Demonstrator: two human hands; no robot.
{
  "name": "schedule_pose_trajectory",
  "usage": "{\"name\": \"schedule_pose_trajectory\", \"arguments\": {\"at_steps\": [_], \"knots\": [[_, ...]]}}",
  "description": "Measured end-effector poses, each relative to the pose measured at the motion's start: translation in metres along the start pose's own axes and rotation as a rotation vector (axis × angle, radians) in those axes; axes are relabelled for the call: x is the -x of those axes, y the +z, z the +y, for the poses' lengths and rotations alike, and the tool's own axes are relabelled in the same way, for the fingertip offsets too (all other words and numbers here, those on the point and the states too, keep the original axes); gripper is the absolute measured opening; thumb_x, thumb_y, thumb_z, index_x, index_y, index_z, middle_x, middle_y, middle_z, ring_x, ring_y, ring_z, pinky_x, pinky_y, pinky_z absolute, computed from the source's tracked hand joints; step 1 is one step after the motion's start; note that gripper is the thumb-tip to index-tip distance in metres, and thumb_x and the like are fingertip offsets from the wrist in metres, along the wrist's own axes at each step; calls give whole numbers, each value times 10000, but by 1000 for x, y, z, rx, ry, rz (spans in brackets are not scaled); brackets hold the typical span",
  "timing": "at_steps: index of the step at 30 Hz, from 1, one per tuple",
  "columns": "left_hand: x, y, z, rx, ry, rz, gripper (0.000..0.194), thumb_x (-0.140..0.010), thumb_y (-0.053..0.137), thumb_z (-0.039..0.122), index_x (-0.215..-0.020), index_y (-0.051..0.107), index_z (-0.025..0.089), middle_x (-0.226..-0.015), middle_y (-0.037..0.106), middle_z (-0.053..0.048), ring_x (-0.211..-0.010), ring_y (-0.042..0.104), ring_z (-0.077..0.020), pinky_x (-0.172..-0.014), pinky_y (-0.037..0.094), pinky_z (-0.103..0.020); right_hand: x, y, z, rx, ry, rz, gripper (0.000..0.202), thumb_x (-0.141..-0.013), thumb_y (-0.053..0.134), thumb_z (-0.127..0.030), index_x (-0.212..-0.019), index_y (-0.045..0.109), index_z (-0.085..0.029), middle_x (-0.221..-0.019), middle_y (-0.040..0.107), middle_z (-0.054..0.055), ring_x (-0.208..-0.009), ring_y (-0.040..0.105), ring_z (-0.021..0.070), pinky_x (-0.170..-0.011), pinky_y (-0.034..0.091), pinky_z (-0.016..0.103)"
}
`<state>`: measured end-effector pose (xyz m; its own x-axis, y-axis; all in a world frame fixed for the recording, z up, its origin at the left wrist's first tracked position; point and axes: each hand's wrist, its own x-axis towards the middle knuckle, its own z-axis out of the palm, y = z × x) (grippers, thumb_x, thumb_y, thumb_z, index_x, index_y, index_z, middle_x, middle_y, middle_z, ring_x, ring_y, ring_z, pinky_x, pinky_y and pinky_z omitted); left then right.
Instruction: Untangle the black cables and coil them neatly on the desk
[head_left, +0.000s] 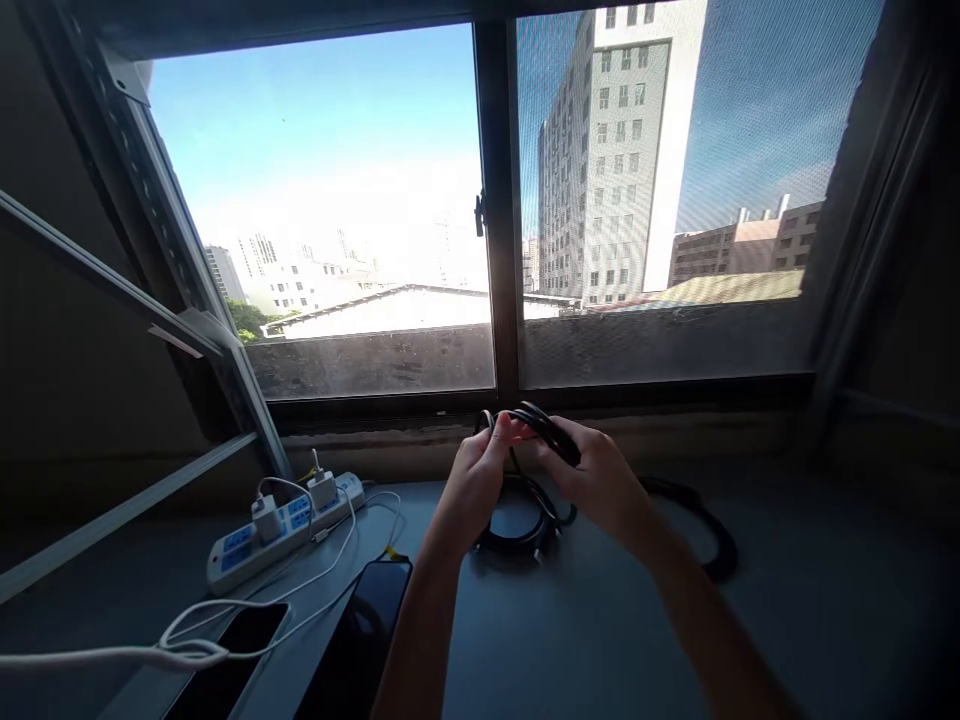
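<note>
Both my hands are raised over the tabletop, holding a looped black cable (pixel 556 436) between them. My left hand (pixel 480 465) is closed on the left side of the loops, thumb pointing up. The fingers of my right hand (pixel 589 465) wrap round the loops on the right. Below them, a coiled black cable (pixel 517 543) with light-coloured plug ends lies on the table; I cannot tell whether it joins the one I hold. To the right, partly behind my right forearm, another black cable coil (pixel 720 545) rests on the surface.
On the left, a white power strip (pixel 281 535) carries two plugged-in chargers. White cords (pixel 330 570) run past two phones, one dark (pixel 379 595) and one light-edged (pixel 251 640). A metal frame (pixel 247 390) rises at the left. The window (pixel 506 300) stands behind the grey table (pixel 570 640).
</note>
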<state>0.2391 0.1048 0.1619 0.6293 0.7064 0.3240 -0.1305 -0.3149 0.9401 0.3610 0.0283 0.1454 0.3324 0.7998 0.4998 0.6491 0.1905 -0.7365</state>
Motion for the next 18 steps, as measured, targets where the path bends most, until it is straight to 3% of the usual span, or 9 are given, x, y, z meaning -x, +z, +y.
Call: {"name": "schedule_pose_trajectory", "arguments": {"at_steps": [4, 7, 9, 13, 16, 18], "knots": [[-8, -5, -5, 107, -45, 171, 564, -880, 387, 548, -1199, 588, 128, -1041, 690, -125, -830, 671, -209, -820, 461, -317, -8, -6, 12, -17, 85, 230, 314, -842, 448, -359, -985, 658, -174, -612, 587, 6, -519, 521, 139, -508, 390, 249], [-12, -1, -10, 98, 15, 321, 584, -889, 335, 557, -1209, 542, 115, -1054, 670, -136, -805, 665, -191, -778, 470, -297, -9, -3, 12, -45, 55, 341, 285, -810, 498, -364, -958, 646, -170, -748, 646, 46, -659, 592, 172, -576, 433, 263], [-12, 5, -13, 30, 10, 302, 617, -876, 300, 609, -1092, 597, 113, -982, 680, -130, -797, 657, -194, -762, 470, -296, -5, 3, 6, -68, 5, 290, 278, -794, 522, -347, -987, 631, -179, -761, 659, 44, -656, 606, 170, -590, 449, 261], [-10, 14, -17, -50, -74, 91, 639, -776, 386, 717, -808, 658, 140, -742, 675, -71, -751, 633, -203, -685, 465, -275, 7, 22, -7, 125, -81, 148, 307, -800, 488, -292, -1053, 619, -178, -708, 658, 41, -616, 615, 179, -562, 424, 252], [-10, 13, -17, -33, -95, 86, 555, -724, 524, 676, -777, 653, 139, -745, 674, -55, -761, 627, -205, -660, 463, -260, 14, 30, -12, 319, -82, 30, 379, -819, 430, -266, -1140, 575, -123, -681, 647, 71, -582, 606, 206, -518, 376, 261], [-9, 9, -15, 18, -120, 110, 569, -764, 471, 667, -806, 663, 133, -806, 684, -73, -811, 632, -213, -697, 471, -269, 16, 31, -13, 317, -106, -78, 394, -824, 423, -246, -1177, 539, -118, -683, 641, 64, -564, 595, 196, -514, 368, 256]]}}
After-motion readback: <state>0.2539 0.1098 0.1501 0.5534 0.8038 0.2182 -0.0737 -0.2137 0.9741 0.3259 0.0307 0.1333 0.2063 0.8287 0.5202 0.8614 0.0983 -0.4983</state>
